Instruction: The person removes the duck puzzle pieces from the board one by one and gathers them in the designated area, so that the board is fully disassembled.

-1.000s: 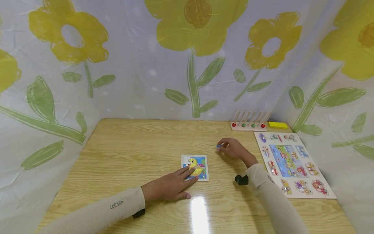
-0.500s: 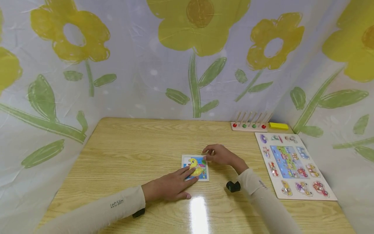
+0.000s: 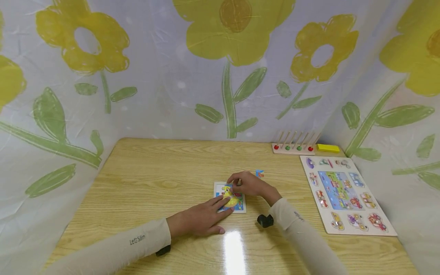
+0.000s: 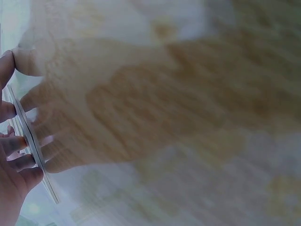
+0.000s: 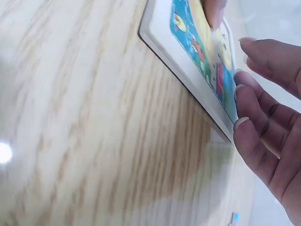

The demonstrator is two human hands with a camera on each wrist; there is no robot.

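A small square duck picture puzzle [image 3: 244, 208] in a white frame lies on the wooden table. My left hand [image 3: 204, 217] rests on its lower left part with fingers spread. Over its upper right part is my right hand [image 3: 249, 184], fingers bent, thumb and index near the duck's head. In the right wrist view those fingertips [image 5: 251, 103] are right at the frame's edge, and no piece shows between them. A loose blue and orange piece [image 3: 259, 173] lies on the table behind the right hand. The left wrist view is hazy and shows the puzzle's thin edge [image 4: 30, 132] beside fingers.
A larger board with vehicle pictures [image 3: 347, 225] lies at the right. Behind it stand a peg rack [image 3: 293, 149] with red and green beads and a yellow block [image 3: 327, 148]. Flower-patterned sheets [image 3: 165, 76] hang round the table.
My right hand has moved left from beside the blue piece to the top of the puzzle; that piece now shows on the table. The left hand stays where it was.
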